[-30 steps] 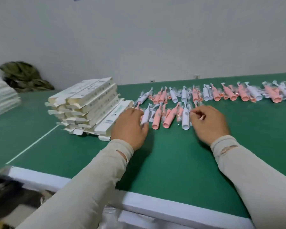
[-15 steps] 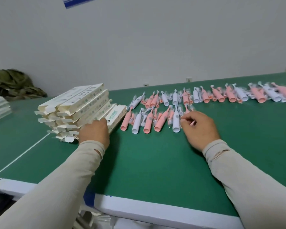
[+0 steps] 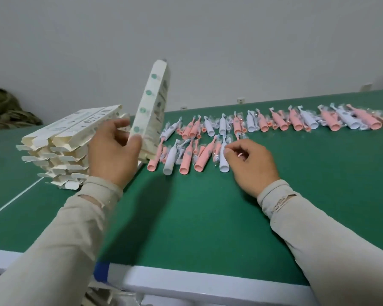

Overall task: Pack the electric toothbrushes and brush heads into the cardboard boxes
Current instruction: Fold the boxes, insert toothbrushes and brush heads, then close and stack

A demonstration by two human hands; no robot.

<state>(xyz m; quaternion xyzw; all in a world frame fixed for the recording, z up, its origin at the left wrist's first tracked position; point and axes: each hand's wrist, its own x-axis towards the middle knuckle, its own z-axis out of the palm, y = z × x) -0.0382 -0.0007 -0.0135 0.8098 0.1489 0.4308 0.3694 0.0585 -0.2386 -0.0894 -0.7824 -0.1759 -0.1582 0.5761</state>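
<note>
Your left hand [image 3: 114, 155] grips a flattened box [image 3: 152, 111], tilted nearly upright by its lower end; your right hand [image 3: 251, 164] pinches something small and pink beside a white toothbrush [image 3: 223, 157]. Toothbrushes lie lengthwise away from you on the table [image 3: 208, 217], nearer the right hand. The box's print is unreadable.

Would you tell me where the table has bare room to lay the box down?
Bare green table lies between the toothbrushes and the near white edge. Crowded: the brush rows and the box stack.
</note>
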